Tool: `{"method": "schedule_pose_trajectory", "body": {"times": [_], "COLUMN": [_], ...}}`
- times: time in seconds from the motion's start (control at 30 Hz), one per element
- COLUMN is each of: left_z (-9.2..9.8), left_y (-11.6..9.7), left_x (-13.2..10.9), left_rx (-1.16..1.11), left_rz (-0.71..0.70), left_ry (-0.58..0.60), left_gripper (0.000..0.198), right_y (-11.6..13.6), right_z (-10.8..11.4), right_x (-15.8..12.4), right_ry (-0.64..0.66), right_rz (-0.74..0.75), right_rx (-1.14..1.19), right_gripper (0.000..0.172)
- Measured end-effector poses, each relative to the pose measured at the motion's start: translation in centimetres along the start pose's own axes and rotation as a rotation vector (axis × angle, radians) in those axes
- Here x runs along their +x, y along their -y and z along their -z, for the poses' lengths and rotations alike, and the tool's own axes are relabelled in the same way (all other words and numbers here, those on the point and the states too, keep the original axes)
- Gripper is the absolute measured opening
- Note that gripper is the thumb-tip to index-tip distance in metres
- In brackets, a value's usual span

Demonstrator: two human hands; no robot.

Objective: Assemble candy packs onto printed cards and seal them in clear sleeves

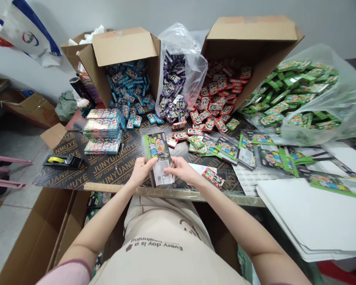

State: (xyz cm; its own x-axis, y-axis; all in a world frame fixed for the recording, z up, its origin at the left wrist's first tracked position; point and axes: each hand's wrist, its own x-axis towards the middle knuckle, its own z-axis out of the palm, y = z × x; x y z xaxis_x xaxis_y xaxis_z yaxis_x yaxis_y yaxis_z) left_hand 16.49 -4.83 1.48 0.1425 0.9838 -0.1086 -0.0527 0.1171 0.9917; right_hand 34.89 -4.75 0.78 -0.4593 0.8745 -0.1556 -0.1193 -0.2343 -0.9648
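A black and green printed packet (158, 147) with a clear cover is held upright in front of me, just above the table's front edge. My left hand (141, 171) grips its left side, thumb across the front. On the right side my right hand (181, 169) pinches it with thumb and fingers, and what lies behind the packet is hidden. Just right of my right hand, a small red printed box (213, 177) lies on a white sheet. Small green boxes (196, 143) and loose red boxes (180, 136) lie behind the packet.
Along the back stand a carton of blue boxes (123, 47), a clear bag of purple boxes (192, 65), a carton of red boxes (250, 29) and a bag of green boxes (314, 126). Stacked blue boxes (103, 130) and a tape dispenser (63, 161) are left; white boards (317, 213) overhang at right.
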Motion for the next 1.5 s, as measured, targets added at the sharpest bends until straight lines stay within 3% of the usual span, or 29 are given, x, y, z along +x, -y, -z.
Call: {"method": "schedule_pose_trajectory", "body": {"times": [0.1,0.23,0.4,0.5,0.63,0.73,0.87,0.97,1.07,1.13,1.23,1.37,1.5], "left_z": [0.2,0.6,0.3,-0.3,-1.2,-2.3,-4.3,-5.1,-4.7,-3.7,-1.9,0.0,0.4], "left_y": [0.9,2.3,3.1,3.4,3.5,2.6,0.7,0.0,-0.2,-0.5,-1.4,-2.8,-3.6], "left_x": [0.0,0.4,1.7,1.9,1.5,1.1,1.0,1.4,1.7,1.7,1.2,0.1,-0.3], "left_rx": [-0.021,-0.065,-0.018,-0.031,-0.045,-0.171,-0.496,-0.558,-0.509,-0.428,-0.170,0.197,0.374], "left_rz": [0.095,0.156,-0.017,-0.082,-0.015,-0.014,0.075,0.166,0.154,0.094,-0.116,-0.412,-0.489], "left_ry": [0.116,0.172,0.076,0.064,0.166,0.064,-0.140,-0.224,-0.224,-0.175,-0.078,0.118,0.144], "left_gripper": [0.041,0.040,0.038,0.032,0.033,0.041,0.047,0.037,0.023,0.019,0.017,0.008,0.006], "right_y": [-0.4,-1.3,-4.0,-3.9,-1.7,-1.0,-1.6,-1.7,-0.9,-0.2,0.7,1.0,1.2], "right_z": [1.3,2.5,2.6,2.3,2.0,1.2,-1.3,-3.0,-3.4,-3.1,-2.1,-0.6,0.1], "right_x": [-0.2,-0.3,-0.3,0.0,0.6,0.8,0.8,0.8,0.9,0.6,-0.3,-2.0,-3.1], "right_ry": [-0.103,-0.110,-0.189,-0.183,-0.448,-0.547,-0.638,-0.693,-0.690,-0.647,-0.618,-0.501,-0.393], "right_rz": [0.047,-0.025,0.014,0.083,0.239,0.290,0.313,0.281,0.234,0.235,0.314,0.433,0.485], "right_rx": [-0.052,-0.120,-0.305,-0.250,-0.159,-0.173,0.034,0.190,0.216,0.215,0.131,-0.146,-0.365], "right_gripper": [0.035,0.042,0.035,0.041,0.027,0.024,0.037,0.053,0.042,0.026,0.012,0.009,0.011]}}
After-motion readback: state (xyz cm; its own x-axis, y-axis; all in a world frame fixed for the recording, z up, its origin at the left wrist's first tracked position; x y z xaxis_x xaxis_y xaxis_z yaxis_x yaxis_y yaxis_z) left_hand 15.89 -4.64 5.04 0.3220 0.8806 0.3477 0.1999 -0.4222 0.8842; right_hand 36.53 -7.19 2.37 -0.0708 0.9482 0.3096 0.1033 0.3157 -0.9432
